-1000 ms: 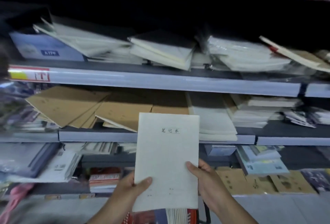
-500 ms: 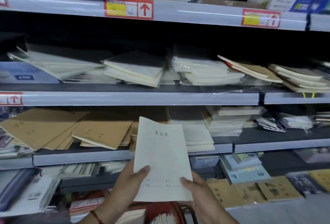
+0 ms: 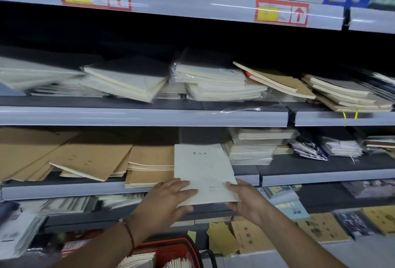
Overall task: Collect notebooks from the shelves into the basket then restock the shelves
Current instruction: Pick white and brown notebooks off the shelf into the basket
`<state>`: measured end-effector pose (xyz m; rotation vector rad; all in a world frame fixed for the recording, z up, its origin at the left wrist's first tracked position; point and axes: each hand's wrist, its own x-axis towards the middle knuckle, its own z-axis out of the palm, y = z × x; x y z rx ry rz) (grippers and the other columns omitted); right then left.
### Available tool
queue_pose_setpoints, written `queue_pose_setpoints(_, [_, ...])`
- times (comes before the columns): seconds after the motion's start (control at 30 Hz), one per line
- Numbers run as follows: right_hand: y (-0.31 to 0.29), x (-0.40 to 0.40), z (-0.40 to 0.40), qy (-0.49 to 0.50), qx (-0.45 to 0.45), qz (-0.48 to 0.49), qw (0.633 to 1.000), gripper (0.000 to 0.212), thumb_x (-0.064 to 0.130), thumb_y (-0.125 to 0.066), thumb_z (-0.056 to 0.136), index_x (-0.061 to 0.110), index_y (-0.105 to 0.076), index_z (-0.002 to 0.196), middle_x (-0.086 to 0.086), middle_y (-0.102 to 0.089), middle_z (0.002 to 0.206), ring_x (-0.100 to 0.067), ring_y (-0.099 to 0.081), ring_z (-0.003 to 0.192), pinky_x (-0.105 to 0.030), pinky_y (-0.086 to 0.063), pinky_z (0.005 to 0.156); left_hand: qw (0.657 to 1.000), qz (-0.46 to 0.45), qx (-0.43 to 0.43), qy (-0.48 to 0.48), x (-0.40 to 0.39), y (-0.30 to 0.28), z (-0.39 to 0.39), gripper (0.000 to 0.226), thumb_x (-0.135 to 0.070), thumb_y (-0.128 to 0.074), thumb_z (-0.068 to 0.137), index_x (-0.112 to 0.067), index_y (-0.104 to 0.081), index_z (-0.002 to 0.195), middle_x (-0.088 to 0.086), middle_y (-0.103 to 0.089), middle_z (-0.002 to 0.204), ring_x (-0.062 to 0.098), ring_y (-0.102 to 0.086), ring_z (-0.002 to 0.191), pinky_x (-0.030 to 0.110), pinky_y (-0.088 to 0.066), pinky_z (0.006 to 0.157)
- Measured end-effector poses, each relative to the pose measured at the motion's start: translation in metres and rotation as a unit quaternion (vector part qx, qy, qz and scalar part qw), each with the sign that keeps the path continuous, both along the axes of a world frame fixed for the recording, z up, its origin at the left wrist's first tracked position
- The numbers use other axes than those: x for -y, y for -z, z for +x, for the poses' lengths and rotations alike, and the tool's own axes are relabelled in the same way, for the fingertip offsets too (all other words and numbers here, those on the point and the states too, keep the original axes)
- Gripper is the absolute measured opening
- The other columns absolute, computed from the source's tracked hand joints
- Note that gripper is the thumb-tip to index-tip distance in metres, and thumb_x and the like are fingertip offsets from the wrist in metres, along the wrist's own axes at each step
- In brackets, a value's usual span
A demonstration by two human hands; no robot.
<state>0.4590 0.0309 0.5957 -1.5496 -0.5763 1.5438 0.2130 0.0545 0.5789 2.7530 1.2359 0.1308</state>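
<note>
both hands hold a white notebook (image 3: 203, 171) at its near end, left hand (image 3: 168, 201) fingers spread on the cover, right hand (image 3: 245, 200) pinching the corner; it lies just right of the brown notebook stack (image 3: 149, 165) on the shelf (image 3: 64, 191), above the red basket (image 3: 171, 248).

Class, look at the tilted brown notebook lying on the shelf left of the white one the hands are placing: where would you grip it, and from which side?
Probably its front corner, approached from the aisle side. The brown notebook lies skewed, resting on others, and that corner juts past the shelf edge, seemingly leaving room for a thumb on top and fingers underneath. Its back end sits deep in shadow, harder to reach.
</note>
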Motion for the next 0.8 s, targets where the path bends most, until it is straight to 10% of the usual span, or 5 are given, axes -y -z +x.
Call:
queue_pose_setpoints(0.1, [0.001,-0.001,0.013,-0.096,0.279,0.084,0.952,0.038,0.039,-0.057,0.096,0.019,-0.049,0.127,0.005,-0.054,0.118,-0.012,-0.059,0.101,-0.022,-0.049,0.074,0.999,0.054,0.002,0.002,-0.01,0.005,0.018,0.044,-0.053,-0.035,0.09,-0.04,-0.067,0.118,-0.009,-0.068,0.123,0.017,-0.065,0.115,0.033,-0.056,0.086])
queue_pose_setpoints(0.2, [0.01,-0.002,0.025,-0.259,0.565,0.199,0.758,0.073,0.075,-0.049,0.08,0.034,-0.047,0.14,0.012,-0.042,0.137,-0.012,-0.035,0.131,-0.034,-0.031,0.109,0.996,0.091,-0.023,-0.005,-0.019,0.0,0.034,0.043,-0.05,-0.036,0.088,-0.039,-0.072,0.109,-0.007,-0.071,0.117,0.02,-0.066,0.112,0.034,-0.056,0.085])
queue_pose_setpoints(0.33, [0.025,-0.025,0.028,-0.349,0.662,0.273,0.604,0.049,0.022,-0.055,0.082,0.025,-0.062,0.13,0.0,-0.065,0.124,-0.025,-0.056,0.118,-0.038,-0.035,0.106,0.996,0.058,-0.045,-0.04,-0.038,-0.002,0.049,0.045,-0.047,-0.033,0.092,-0.036,-0.071,0.112,-0.002,-0.07,0.12,0.024,-0.065,0.114,0.039,-0.055,0.089])
queue_pose_setpoints(0.53, [0.019,-0.073,0.028,-0.336,0.705,0.235,0.579,0.076,-0.008,-0.051,0.08,0.026,-0.04,0.147,-0.002,-0.059,0.132,-0.027,-0.058,0.114,-0.031,-0.046,0.089,0.996,0.021,-0.023,-0.084,-0.076,0.0,0.07,0.047,-0.045,-0.028,0.105,-0.031,-0.039,0.148,0.0,-0.029,0.16,0.023,-0.018,0.15,0.039,-0.016,0.12])
queue_pose_setpoints(0.8, [0.034,-0.111,0.016,-0.402,0.691,0.118,0.59,0.076,-0.008,-0.049,0.086,0.02,-0.026,0.152,-0.003,-0.028,0.157,-0.027,-0.033,0.14,-0.038,-0.035,0.111,0.986,-0.045,-0.09,-0.133,-0.109,0.023,0.075,0.048,-0.034,-0.026,0.107,-0.029,-0.022,0.155,0.001,-0.007,0.165,0.025,0.001,0.152,0.042,-0.012,0.122])
